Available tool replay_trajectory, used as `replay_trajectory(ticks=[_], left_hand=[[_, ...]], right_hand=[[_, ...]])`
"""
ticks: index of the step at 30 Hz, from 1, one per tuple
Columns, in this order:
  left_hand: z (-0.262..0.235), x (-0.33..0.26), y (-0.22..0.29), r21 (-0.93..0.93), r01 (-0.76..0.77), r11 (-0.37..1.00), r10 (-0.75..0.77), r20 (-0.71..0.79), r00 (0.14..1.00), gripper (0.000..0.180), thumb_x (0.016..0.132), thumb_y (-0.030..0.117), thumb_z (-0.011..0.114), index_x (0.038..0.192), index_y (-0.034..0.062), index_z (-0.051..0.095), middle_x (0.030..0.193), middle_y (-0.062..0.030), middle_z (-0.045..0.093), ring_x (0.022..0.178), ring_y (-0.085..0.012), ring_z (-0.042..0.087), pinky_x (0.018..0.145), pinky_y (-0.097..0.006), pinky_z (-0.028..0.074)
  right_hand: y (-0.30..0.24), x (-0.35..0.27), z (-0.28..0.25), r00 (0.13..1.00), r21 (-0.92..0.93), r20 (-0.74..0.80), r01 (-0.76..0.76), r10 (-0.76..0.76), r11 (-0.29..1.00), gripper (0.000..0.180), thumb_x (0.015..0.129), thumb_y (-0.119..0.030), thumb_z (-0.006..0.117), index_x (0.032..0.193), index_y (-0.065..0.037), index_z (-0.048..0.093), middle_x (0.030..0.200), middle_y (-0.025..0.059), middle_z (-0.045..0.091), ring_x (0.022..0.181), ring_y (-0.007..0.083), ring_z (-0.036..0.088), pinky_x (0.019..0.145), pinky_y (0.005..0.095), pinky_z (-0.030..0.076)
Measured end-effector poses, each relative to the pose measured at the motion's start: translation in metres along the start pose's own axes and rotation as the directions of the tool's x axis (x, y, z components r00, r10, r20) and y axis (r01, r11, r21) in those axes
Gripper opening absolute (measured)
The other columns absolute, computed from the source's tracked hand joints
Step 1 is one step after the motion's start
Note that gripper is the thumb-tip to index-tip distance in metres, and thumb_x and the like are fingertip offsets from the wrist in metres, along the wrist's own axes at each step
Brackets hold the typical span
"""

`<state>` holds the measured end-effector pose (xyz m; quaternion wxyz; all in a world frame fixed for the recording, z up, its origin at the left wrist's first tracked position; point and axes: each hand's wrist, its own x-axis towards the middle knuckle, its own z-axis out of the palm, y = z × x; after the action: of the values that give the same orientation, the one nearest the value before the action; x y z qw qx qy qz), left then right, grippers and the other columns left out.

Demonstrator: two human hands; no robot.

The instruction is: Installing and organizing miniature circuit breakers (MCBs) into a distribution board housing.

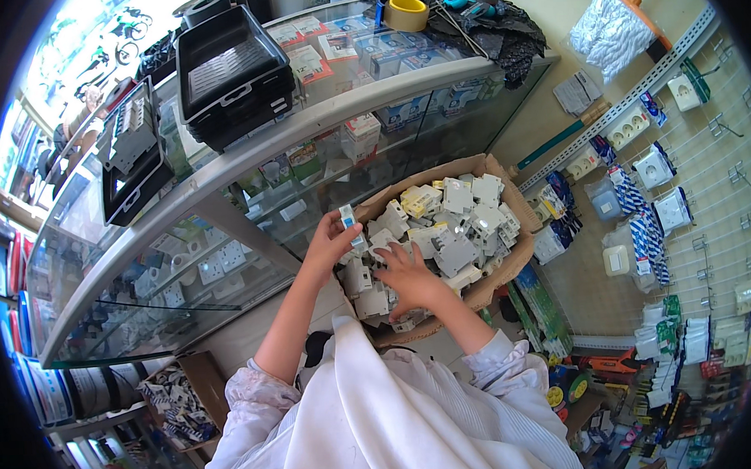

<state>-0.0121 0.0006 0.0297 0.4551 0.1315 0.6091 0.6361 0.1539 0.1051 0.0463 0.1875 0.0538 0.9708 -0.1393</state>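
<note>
A cardboard box [521, 210] heaped with white and grey miniature circuit breakers [458, 253] is in front of me. At its left edge my left hand [330, 246] is closed on a small white circuit breaker with a blue patch [347, 215], pinched between thumb and fingers. My right hand [415, 279] rests on the pile inside the box, fingers spread and touching the breakers. Whether a piece lies under its palm is hidden. Some breakers in the heap have yellow labels [421, 201].
Beyond the box stands a glass display counter [320, 111] bearing stacked black trays [233, 73], another tray with grey breakers [130, 136] and a yellow tape roll [405, 11]. Sockets hang on the wall rack [653, 168] at right. A carton of small parts [200, 393] sits lower left.
</note>
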Motion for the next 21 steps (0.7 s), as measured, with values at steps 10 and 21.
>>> replay_trajectory(ticks=[10,21], left_hand=[[-0.004,0.001,-0.003,0.050,-0.039,0.998,0.038,0.029,0.999,0.071,0.077,0.032,0.072,0.130,0.0024,0.035,0.107,-0.0057,0.053,0.095,-0.0145,0.053,0.078,-0.028,0.043],[0.001,-0.001,0.000,0.051,-0.030,0.998,0.030,0.015,0.999,0.071,0.077,0.032,0.072,0.129,0.0018,0.036,0.107,-0.0062,0.054,0.093,-0.0141,0.053,0.075,-0.027,0.042]], right_hand=[[0.007,0.009,-0.007,0.994,-0.053,0.075,-0.070,0.074,0.996,0.069,0.053,-0.035,0.079,0.111,-0.005,0.056,0.117,0.0091,0.052,0.119,0.0254,0.043,0.100,0.0663,0.022],[0.037,-0.016,-0.024,0.759,0.029,-0.543,-0.410,0.358,0.912,0.077,0.060,-0.035,0.079,0.122,-0.003,0.045,0.126,0.0093,0.044,0.126,0.0281,0.034,0.103,0.0587,0.024]])
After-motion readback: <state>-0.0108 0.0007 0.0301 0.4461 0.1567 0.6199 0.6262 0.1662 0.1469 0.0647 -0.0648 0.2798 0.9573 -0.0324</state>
